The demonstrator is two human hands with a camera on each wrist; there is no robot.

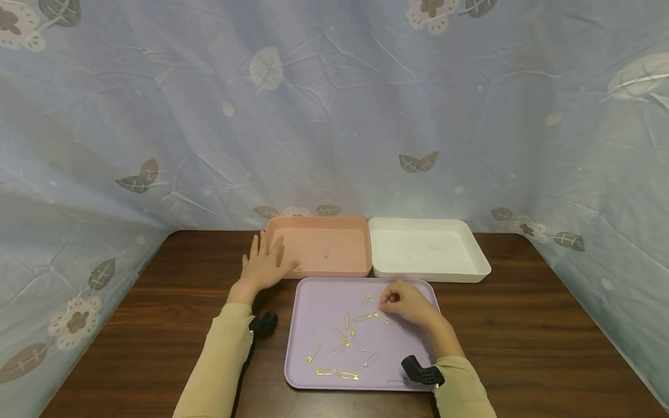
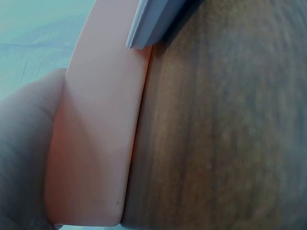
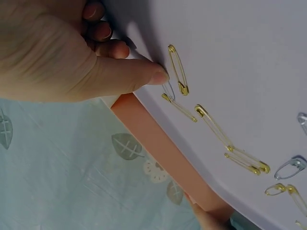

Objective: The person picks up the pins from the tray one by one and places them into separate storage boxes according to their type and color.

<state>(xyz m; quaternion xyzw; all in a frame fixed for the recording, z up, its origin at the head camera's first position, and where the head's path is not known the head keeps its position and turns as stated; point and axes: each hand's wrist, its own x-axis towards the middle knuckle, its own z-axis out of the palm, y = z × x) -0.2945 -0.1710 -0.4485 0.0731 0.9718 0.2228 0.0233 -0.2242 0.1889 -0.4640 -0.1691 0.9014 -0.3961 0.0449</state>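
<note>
My right hand (image 1: 410, 302) pinches a silver safety pin (image 3: 169, 90) between thumb and fingers, low over the lilac tray (image 1: 313, 296). Gold safety pins lie close by, one (image 3: 178, 69) right beside my thumb tip and another (image 3: 180, 107) just past the held pin. Several more gold pins and a few silver ones, such as this silver pin (image 1: 371, 359), are scattered over the tray. My left hand (image 1: 263, 264) rests with spread fingers on the left end of the peach tray (image 1: 303, 229). One silver safety pin (image 1: 326, 252) lies in that tray.
To the right of the peach tray stands a white tray (image 1: 418, 267), side against side. All trays sit on a dark wooden table (image 1: 522, 325). A patterned blue cloth (image 1: 334, 116) hangs behind and along both sides.
</note>
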